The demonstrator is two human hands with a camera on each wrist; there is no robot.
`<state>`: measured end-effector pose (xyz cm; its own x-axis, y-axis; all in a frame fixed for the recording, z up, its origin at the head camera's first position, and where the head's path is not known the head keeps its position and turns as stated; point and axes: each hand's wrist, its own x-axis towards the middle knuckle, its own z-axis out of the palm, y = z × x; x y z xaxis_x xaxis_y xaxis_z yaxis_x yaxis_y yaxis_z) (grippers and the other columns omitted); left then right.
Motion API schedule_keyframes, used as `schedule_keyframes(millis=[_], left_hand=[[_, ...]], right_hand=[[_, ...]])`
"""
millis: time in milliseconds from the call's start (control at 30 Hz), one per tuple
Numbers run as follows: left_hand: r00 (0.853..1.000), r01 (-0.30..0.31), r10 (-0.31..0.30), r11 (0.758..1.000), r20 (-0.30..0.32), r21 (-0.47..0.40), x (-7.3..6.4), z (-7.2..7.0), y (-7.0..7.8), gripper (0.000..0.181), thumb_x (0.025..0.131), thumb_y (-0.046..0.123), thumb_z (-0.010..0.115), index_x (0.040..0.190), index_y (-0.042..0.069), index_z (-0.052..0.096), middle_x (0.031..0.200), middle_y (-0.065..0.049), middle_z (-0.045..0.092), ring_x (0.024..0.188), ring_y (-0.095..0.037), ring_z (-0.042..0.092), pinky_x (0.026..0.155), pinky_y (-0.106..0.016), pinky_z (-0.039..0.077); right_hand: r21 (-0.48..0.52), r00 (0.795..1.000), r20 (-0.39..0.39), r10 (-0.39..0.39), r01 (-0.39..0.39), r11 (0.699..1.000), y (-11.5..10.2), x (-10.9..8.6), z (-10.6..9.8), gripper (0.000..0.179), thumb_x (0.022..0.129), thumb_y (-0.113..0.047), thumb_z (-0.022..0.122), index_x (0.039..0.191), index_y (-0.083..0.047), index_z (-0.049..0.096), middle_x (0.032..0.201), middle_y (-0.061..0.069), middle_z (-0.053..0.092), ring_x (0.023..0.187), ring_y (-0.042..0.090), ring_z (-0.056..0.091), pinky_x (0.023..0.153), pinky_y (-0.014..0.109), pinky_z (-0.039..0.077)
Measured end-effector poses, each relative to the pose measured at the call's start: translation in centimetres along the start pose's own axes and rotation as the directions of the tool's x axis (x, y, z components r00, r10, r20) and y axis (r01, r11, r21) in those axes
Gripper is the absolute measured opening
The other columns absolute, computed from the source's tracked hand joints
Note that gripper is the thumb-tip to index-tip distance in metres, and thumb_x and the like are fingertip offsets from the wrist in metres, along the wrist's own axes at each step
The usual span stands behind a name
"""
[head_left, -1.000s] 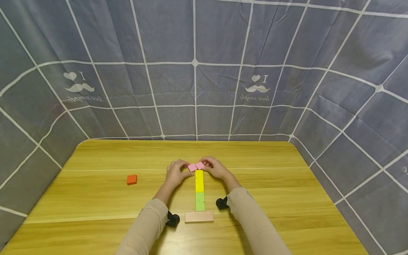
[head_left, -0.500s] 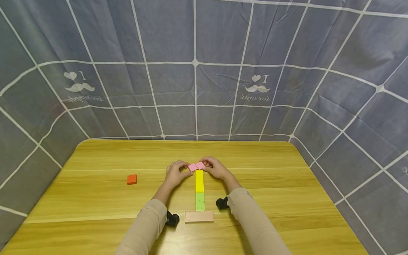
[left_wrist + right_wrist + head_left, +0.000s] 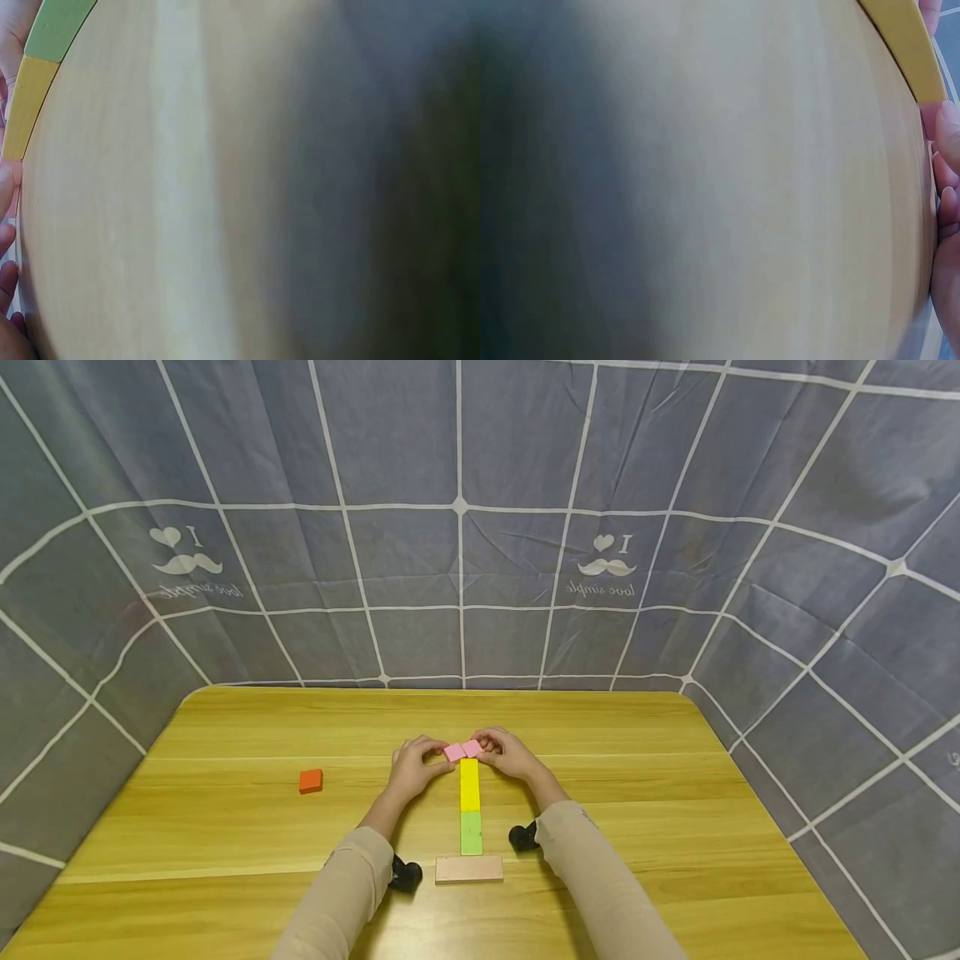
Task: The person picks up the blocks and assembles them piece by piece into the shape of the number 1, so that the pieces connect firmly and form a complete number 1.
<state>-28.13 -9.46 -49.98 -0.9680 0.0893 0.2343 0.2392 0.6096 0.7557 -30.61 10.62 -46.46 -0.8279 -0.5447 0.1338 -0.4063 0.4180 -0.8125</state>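
Two small pink blocks lie at the far end of a row, one at left (image 3: 454, 752) and one at right (image 3: 472, 748), tilted to each other with their near corners close. My left hand (image 3: 411, 768) pinches the left pink block between thumb and fingers. The right pink block is pinched the same way by my right hand (image 3: 510, 755). Directly below them a yellow block (image 3: 469, 785) touches a green block (image 3: 471, 833), which runs down to a crosswise beige block (image 3: 469, 869). In the left wrist view the yellow block (image 3: 30, 105) and green block (image 3: 60, 26) appear at the edge.
An orange-red square block (image 3: 311, 781) lies alone to the left on the wooden table (image 3: 637, 735). Black wrist mounts (image 3: 406, 876) hang under both sleeves beside the row. A grey curtain with white lines (image 3: 517, 560) encloses the back and sides.
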Motion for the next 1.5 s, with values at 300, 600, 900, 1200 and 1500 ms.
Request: schedule_keyframes(millis=[300, 600, 900, 1200, 1500], left_hand=[[1.000, -0.008, 0.008, 1.000, -0.013, 0.007, -0.1, 0.1, 0.2, 0.032, 0.073, 0.022, 0.076, 0.101, 0.009, 0.069, 0.091, -0.003, 0.063, 0.088, -0.023, 0.049, 0.077, -0.038, 0.027], [0.999, -0.022, 0.022, 1.000, -0.023, 0.005, -0.1, 0.3, 0.0, 0.033, 0.073, 0.021, 0.077, 0.102, 0.009, 0.068, 0.091, -0.003, 0.064, 0.088, -0.023, 0.050, 0.078, -0.040, 0.027], [0.998, -0.047, 0.046, 0.999, -0.040, -0.026, -0.3, 0.3, -0.2, 0.038, 0.070, 0.020, 0.079, 0.104, 0.007, 0.067, 0.089, -0.004, 0.064, 0.087, -0.024, 0.051, 0.079, -0.041, 0.027], [0.992, -0.094, 0.076, 0.978, -0.102, -0.187, -0.5, 0.0, -0.6, 0.037, 0.069, 0.012, 0.080, 0.102, 0.000, 0.066, 0.084, -0.012, 0.060, 0.081, -0.028, 0.052, 0.076, -0.040, 0.041], [0.978, -0.094, 0.067, 0.987, -0.196, -0.133, -1.4, -1.0, -0.6, 0.036, 0.071, 0.014, 0.078, 0.103, 0.001, 0.066, 0.086, -0.013, 0.061, 0.082, -0.028, 0.051, 0.075, -0.040, 0.037]], right_hand=[[0.013, 1.000, 0.003, -0.003, 0.003, 1.000, 0.0, 0.0, -0.1, 0.025, 0.083, 0.010, 0.057, 0.108, 0.014, 0.053, 0.090, 0.029, 0.050, 0.080, 0.030, 0.046, 0.070, 0.027, 0.037], [-0.023, 0.999, -0.036, 0.002, -0.003, 1.000, 3.4, 0.8, 0.7, 0.024, 0.084, 0.003, 0.061, 0.108, 0.006, 0.057, 0.087, 0.015, 0.053, 0.079, 0.019, 0.046, 0.070, 0.022, 0.038], [0.009, 1.000, -0.024, 0.011, -0.011, 1.000, 2.4, 0.4, 0.4, 0.025, 0.084, 0.004, 0.061, 0.108, 0.008, 0.056, 0.089, 0.020, 0.053, 0.080, 0.025, 0.048, 0.070, 0.023, 0.038], [0.008, 0.999, -0.031, 0.011, -0.011, 1.000, 4.1, 0.9, 0.9, 0.027, 0.084, 0.001, 0.062, 0.109, 0.006, 0.056, 0.088, 0.016, 0.054, 0.079, 0.018, 0.046, 0.069, 0.022, 0.038], [0.039, 0.999, -0.037, 0.034, -0.032, 0.999, 4.2, 0.9, 0.8, 0.027, 0.083, 0.002, 0.062, 0.109, 0.005, 0.057, 0.088, 0.011, 0.053, 0.078, 0.015, 0.045, 0.070, 0.022, 0.038]])
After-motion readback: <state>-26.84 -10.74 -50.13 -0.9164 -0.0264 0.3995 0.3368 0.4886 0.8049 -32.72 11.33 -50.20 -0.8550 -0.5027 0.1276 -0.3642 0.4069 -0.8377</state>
